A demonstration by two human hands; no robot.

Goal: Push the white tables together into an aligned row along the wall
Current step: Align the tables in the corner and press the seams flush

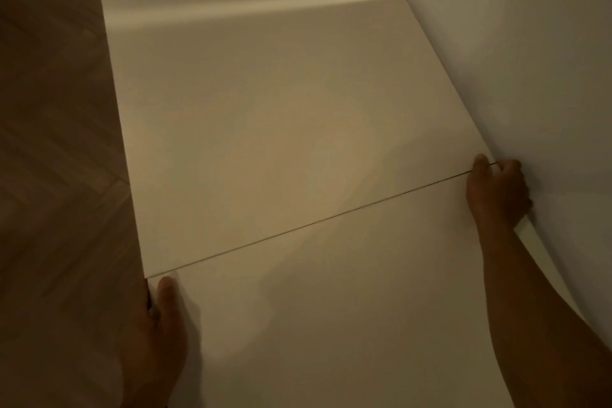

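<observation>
Tables: near table [331, 325] butts far table [281, 142], thin seam [314, 223].
Left hand [159, 334]: my fingers wrap its floor-side edge.
Right hand [496, 192]: curled at wall-side corner; could get pinched against wall [530, 60].

I see the near table [347, 325] with a smooth white top, laminate by its look, in a soft satin sheen under dim warm light. The far table [265, 116] has the same smooth, unmarked finish, and a pale streak of light lies across it. The floor [56, 142] looks like brown wood laid in a herringbone pattern, matt. The wall [530, 60] is plain white and matt.
</observation>
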